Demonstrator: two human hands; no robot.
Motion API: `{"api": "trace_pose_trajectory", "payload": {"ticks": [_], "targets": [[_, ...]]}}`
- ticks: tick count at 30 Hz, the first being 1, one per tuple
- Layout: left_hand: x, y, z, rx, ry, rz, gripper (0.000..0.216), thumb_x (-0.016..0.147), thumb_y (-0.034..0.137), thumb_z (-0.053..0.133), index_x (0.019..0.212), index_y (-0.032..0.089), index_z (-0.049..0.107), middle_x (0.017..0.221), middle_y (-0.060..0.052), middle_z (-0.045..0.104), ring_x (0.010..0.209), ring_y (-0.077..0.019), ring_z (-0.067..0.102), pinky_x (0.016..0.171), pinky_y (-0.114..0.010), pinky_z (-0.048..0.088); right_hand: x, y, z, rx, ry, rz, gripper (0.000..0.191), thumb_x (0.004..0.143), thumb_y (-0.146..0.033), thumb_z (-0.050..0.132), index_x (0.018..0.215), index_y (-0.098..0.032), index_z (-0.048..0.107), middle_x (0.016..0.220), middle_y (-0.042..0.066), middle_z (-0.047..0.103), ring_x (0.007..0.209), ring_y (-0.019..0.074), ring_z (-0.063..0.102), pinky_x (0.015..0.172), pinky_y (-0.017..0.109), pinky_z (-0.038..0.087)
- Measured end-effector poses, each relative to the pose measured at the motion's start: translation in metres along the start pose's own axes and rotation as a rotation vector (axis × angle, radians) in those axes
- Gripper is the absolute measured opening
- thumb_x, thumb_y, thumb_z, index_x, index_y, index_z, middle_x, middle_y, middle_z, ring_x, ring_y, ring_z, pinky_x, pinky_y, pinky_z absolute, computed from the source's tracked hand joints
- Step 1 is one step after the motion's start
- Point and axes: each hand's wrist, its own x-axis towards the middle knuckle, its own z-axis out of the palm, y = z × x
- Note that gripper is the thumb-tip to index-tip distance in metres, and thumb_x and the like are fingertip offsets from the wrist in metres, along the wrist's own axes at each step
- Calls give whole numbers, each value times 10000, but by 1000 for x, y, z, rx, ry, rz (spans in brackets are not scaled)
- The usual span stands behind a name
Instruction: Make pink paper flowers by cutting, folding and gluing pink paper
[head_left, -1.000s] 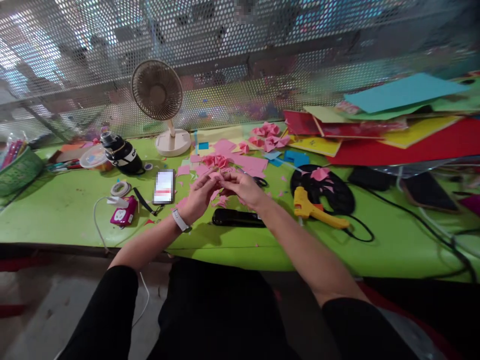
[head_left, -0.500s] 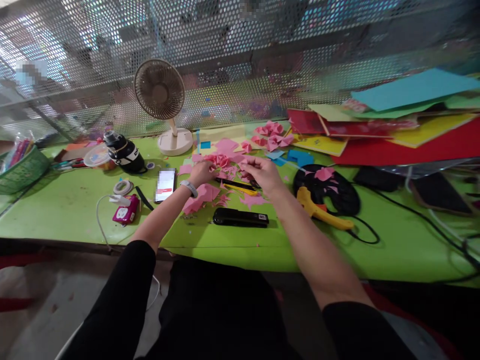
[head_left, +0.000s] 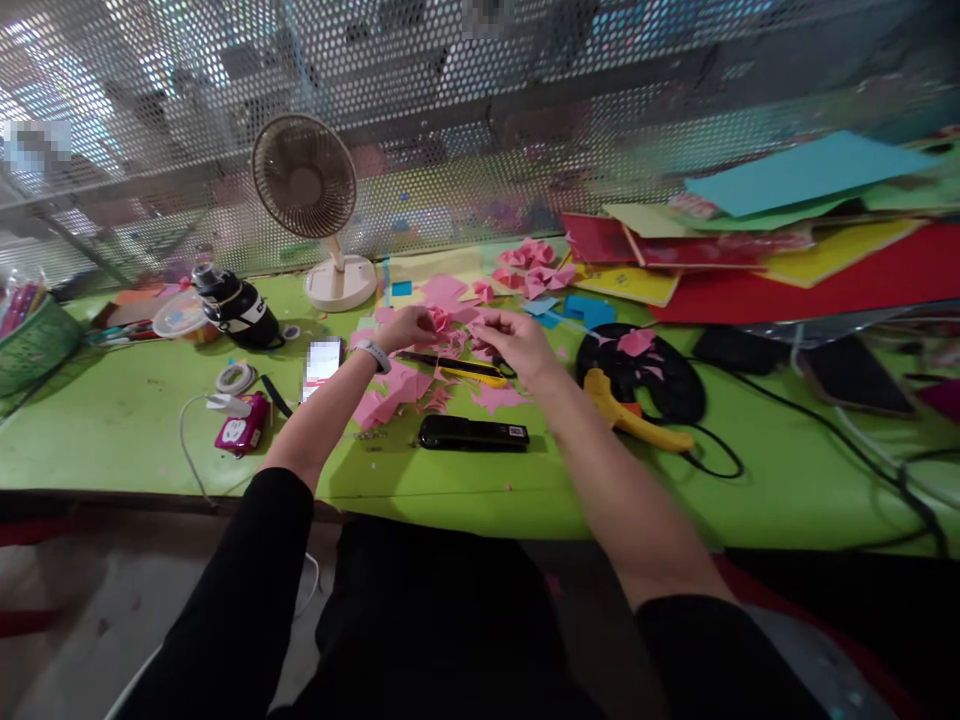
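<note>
My left hand (head_left: 407, 332), with a pale band on its wrist, is closed, its fingertips at a crumpled pink paper flower (head_left: 441, 319). Opposite it, my right hand (head_left: 519, 346) pinches thumb and fingers together at a small pink paper piece, mostly hidden by the fingers. Pink paper scraps (head_left: 397, 388) lie under and around both hands. Between them and me rest a yellow-and-black cutter knife (head_left: 474, 371) and a black stapler (head_left: 472, 434). Several folded pink paper flowers (head_left: 532, 262) are heaped farther back.
A fan (head_left: 304, 180), a black bottle (head_left: 238, 308) and a phone (head_left: 321, 365) stand or lie left. Right are a yellow glue gun (head_left: 637, 422) on a black palette-shaped plate (head_left: 679, 385), cables and stacked coloured paper (head_left: 810, 175). A perforated metal screen (head_left: 465, 130) closes the back.
The view has shifted slightly, moving the scene left in the picture. My hands stay over the pink paper, the left one now closer to the crumpled flower.
</note>
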Motion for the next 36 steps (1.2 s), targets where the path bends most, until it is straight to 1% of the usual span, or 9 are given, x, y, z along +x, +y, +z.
{"api": "trace_pose_trajectory", "payload": {"ticks": [4, 7, 10, 14, 15, 17, 19, 25, 36], "targets": [[-7, 14, -12, -191, 25, 186, 228, 740, 285, 753, 861, 105, 685, 808, -72, 710, 728, -137, 636, 711, -281, 505, 2, 3, 2, -65, -14, -91, 380, 613, -522, 828, 744, -194, 686, 827, 42, 701, 729, 170, 626, 680, 312, 530], [-20, 28, -12, -310, -56, 240, 230, 747, 235, 749, 915, 84, 706, 834, -80, 722, 728, -124, 643, 723, -277, 512, -2, 2, 5, -72, -124, -61, 423, 584, -550, 841, 759, -191, 700, 829, 45, 711, 777, 189, 639, 751, 344, 535], [-37, 38, -6, -458, -95, 217, 253, 757, 189, 747, 975, 69, 703, 852, -84, 722, 724, -115, 649, 711, -269, 520, -8, -1, 9, -72, -184, -10, 415, 590, -539, 847, 758, -188, 705, 745, 31, 699, 719, 184, 640, 728, 347, 536], [-59, 37, 6, -645, 105, 121, 378, 824, 268, 738, 1151, 91, 668, 907, -86, 732, 779, -117, 681, 763, -278, 545, -15, -6, 15, -74, -88, -33, 316, 654, -478, 811, 740, -191, 711, 712, 25, 694, 667, 170, 636, 676, 323, 535], [-64, 35, 10, -725, 91, 84, 400, 826, 293, 746, 1167, 102, 662, 962, -97, 738, 833, -128, 698, 804, -290, 554, -16, -7, 16, -78, -60, -52, 290, 673, -463, 797, 736, -193, 709, 718, 25, 697, 669, 167, 636, 675, 318, 534], [-75, 30, 16, -842, 60, 20, 372, 818, 343, 763, 1094, 106, 685, 1027, -110, 740, 911, -145, 711, 871, -306, 558, -18, -9, 18, -86, -25, -76, 256, 691, -437, 780, 737, -197, 704, 733, 26, 699, 680, 167, 638, 679, 311, 532], [-86, 25, 20, -912, 105, -15, 343, 804, 368, 779, 1011, 107, 698, 999, -96, 747, 899, -132, 712, 913, -310, 556, -20, -9, 18, -103, -68, -65, 240, 703, -422, 771, 753, -197, 704, 752, 28, 702, 695, 169, 639, 684, 310, 526], [-113, 14, 24, -884, -14, -29, 349, 817, 374, 773, 1045, 121, 700, 1013, -96, 751, 915, -148, 726, 899, -339, 582, -24, -2, 19, -327, -353, -30, 256, 751, -443, 747, 756, -190, 700, 727, 23, 680, 646, 158, 592, 634, 312, 472], [-118, 10, 25, -900, -112, -55, 356, 814, 369, 779, 1063, 126, 706, 994, -101, 760, 897, -151, 740, 879, -323, 590, -33, -13, 24, -362, -364, 7, 308, 721, -480, 748, 671, -199, 631, 647, 1, 605, 582, 133, 506, 580, 301, 417]]}}
